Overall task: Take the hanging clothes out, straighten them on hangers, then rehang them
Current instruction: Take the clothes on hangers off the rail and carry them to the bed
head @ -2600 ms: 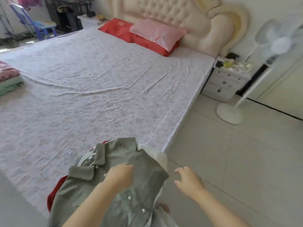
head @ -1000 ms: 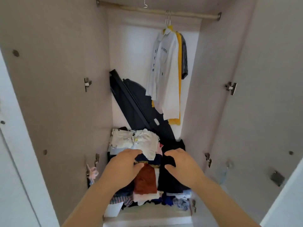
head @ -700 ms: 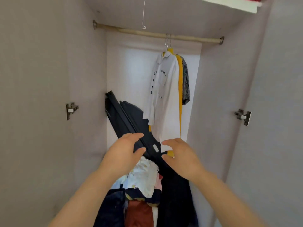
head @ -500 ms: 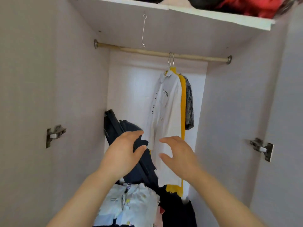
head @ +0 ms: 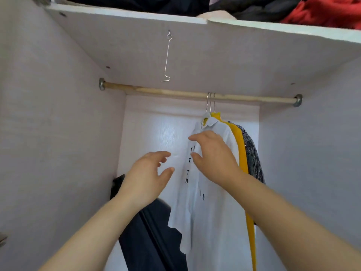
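Though empty, right hand loose-fingered at shirt

Shirt hangs from rod, under shelf, right of hook.

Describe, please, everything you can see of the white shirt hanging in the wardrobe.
The white shirt is thin, light cloth with a fold-down collar and dark letters running down the front. It hangs from a wire hanger on the wooden rail, leftmost of three garments, against a yellow garment behind it. The right hand is spread before its shoulder; contact is unclear. The left hand is open beside its sleeve.
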A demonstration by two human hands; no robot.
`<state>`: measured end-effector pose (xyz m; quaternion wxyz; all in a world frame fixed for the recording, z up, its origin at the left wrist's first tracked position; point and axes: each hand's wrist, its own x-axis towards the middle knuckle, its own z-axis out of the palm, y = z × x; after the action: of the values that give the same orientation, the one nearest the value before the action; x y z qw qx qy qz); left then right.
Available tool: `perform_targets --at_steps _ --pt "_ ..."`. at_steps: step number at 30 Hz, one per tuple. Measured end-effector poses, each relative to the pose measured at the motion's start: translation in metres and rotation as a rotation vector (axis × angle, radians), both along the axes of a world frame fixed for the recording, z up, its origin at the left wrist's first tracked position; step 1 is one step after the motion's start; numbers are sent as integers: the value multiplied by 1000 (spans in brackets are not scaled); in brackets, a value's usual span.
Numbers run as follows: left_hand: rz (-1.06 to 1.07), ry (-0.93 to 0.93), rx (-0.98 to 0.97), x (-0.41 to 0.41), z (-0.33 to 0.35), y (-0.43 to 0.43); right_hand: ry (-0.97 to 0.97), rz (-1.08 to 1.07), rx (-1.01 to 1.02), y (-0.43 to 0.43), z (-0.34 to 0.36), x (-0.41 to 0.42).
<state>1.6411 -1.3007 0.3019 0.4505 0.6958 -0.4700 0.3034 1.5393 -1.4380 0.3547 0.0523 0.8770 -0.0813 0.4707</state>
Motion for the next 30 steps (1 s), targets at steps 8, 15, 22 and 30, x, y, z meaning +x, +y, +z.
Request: perform_targets --at_steps 8,15,22,30 --pt "-80 -43 -62 78 41 -64 -78 -254 -121 -78 74 81" --pt "-82 -72 -92 118 46 -102 -223 -402 -109 -155 86 94" --pt "17 -97 -104 126 59 -122 -305 -291 -94 -210 89 108" --pt "182 -216 -185 116 90 -122 -512 -5 -68 -219 110 122"
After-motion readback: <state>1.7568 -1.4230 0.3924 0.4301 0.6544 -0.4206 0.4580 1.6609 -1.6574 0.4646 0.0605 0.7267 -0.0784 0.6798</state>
